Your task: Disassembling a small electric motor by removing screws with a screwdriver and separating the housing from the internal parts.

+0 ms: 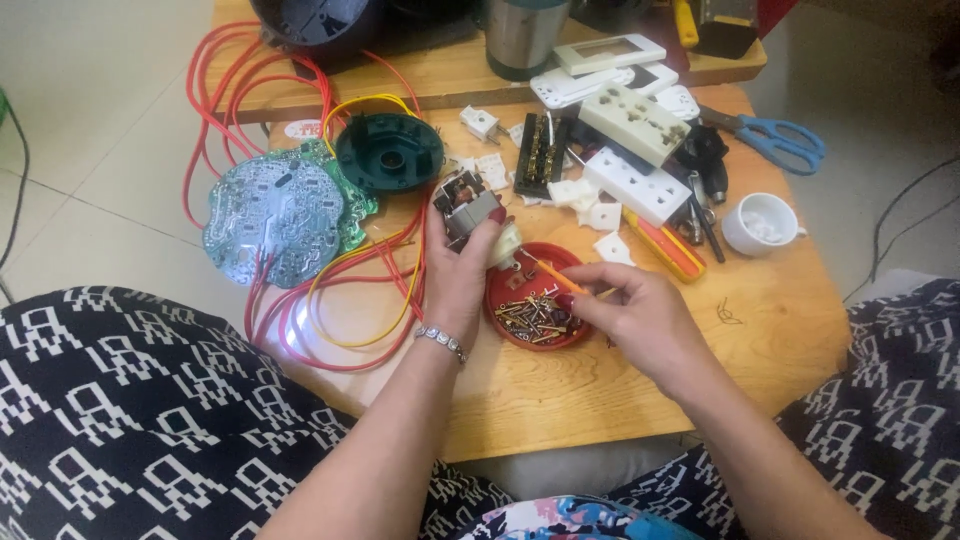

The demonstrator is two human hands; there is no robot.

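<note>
Two hands: motor (467, 212), orange screwdriver (562, 281)

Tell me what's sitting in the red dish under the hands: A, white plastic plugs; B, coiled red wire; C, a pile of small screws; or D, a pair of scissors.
C: the red dish holds a heap of small brass-coloured screws, right beneath the right hand with its thin orange tool.
</note>
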